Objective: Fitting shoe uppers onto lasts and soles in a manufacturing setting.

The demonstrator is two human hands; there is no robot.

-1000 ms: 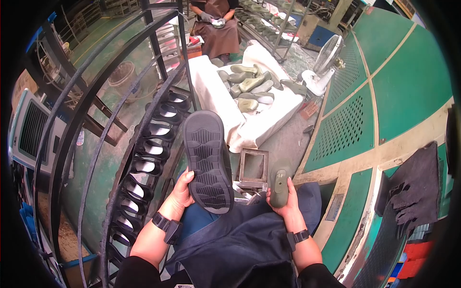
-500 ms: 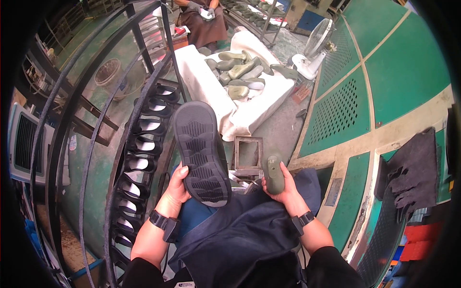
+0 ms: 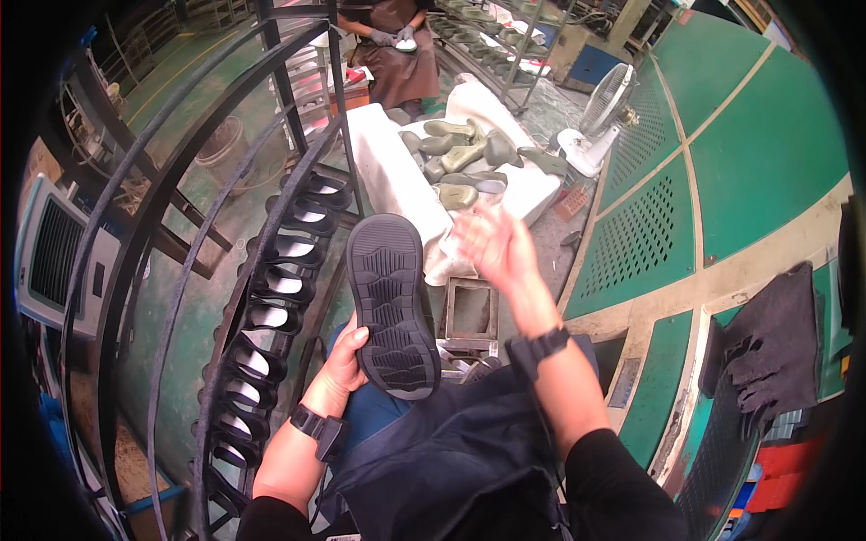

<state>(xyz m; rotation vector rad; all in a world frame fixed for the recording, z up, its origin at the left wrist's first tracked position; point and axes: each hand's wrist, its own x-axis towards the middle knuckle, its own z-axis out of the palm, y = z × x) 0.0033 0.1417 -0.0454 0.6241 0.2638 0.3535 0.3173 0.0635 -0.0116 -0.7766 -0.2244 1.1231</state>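
Green workshop floor (image 3: 203,307) runs beneath the bench space, with green metal panels (image 3: 767,162) walling it toward two o'clock. Near the middle of the view, a black shoe (image 3: 390,316) is held upright above the lap, its ridged sole facing the wearer and its toe tipped slightly toward eleven o'clock. Directions that follow are taken from it.

At half past seven, the left hand (image 3: 343,359) grips the shoe's edge, thumb on the sole's rim, the other fingers hidden behind. At two o'clock, the right hand (image 3: 498,248) is blurred, its fingers loosely spread; it overlaps the near edge of a white cloth (image 3: 374,144), and whether they touch cannot be told. On that cloth, toward one o'clock, olive-green foot-shaped forms (image 3: 462,158) lie in a loose heap.

Just beside the shoe at three o'clock stands a square metal frame (image 3: 453,311). A dark apron (image 3: 451,442) covers the lap between five and six. At nine, black sandals (image 3: 271,317) with pale insoles line a black metal rack (image 3: 282,81).

Farther out, a white fan (image 3: 609,99) stands between one and two. At twelve, a seated co-worker (image 3: 397,77) in a brown apron and grey gloves holds a small white object (image 3: 407,44).
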